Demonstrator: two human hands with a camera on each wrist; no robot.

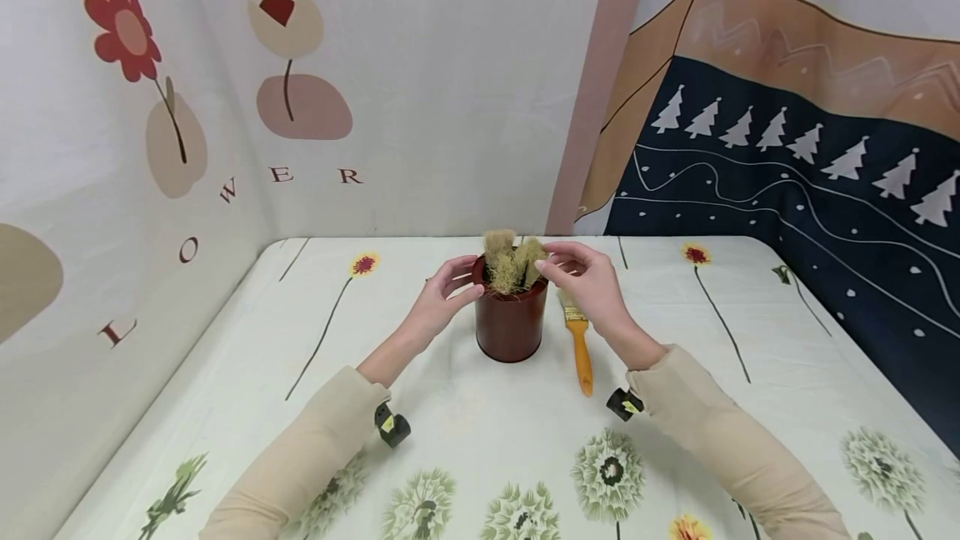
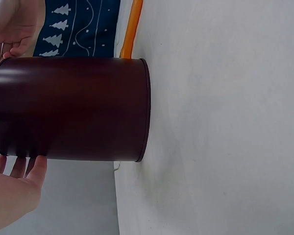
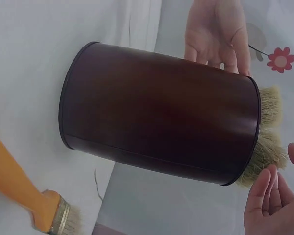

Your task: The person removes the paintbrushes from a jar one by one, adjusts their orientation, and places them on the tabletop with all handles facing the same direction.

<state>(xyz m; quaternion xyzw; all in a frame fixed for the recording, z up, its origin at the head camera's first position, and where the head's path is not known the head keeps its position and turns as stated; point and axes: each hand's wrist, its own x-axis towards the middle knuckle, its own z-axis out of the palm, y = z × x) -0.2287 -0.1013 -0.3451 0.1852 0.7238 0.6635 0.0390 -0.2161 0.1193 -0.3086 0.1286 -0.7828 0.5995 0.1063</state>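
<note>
A dark red-brown cylindrical pot point(image 1: 512, 327) stands upright on the table, with several pale bristle tufts point(image 1: 504, 267) sticking out of its top. Extended fingers of my left hand point(image 1: 441, 300) touch the pot's left side near the rim; the left wrist view shows their tips against the wall. On the other side, my right hand point(image 1: 594, 283) has its fingertips at the right-hand tuft. In the right wrist view, thumb and fingers stand apart around those bristles point(image 3: 267, 154). Whatever the tufts are attached to is hidden inside the pot.
An orange-handled paintbrush point(image 1: 581, 352) lies flat just right of the pot, bristles pointing away from me, beneath my right hand. A white flower-printed cloth point(image 1: 480, 440) covers the table. Printed curtains point(image 1: 450, 107) hang behind it and along the sides.
</note>
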